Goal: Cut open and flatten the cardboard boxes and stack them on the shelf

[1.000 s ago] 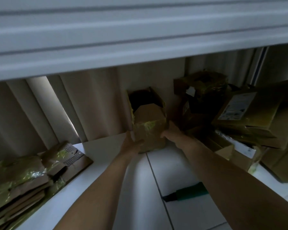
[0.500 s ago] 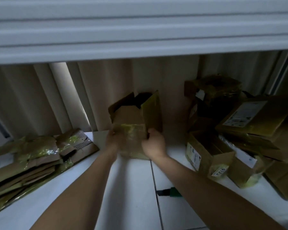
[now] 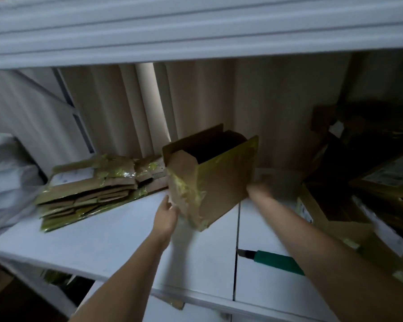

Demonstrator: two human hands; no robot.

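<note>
An open brown cardboard box with yellowish tape stands tilted on the white shelf, its top flaps up and its inside dark. My left hand touches its lower left side with the fingers fairly straight. My right hand is at the box's right edge, blurred, so its grip is unclear. A stack of flattened boxes lies on the shelf to the left. A green-handled cutter lies on the shelf under my right forearm.
Several unflattened boxes are piled at the right, in shadow. A white plastic bag sits at the far left. Another white shelf board runs overhead. A pale corrugated wall stands behind the shelf.
The box has moved left from the pile toward the shelf's middle and turned at an angle. My view has swung left, showing more of the flattened stack.
</note>
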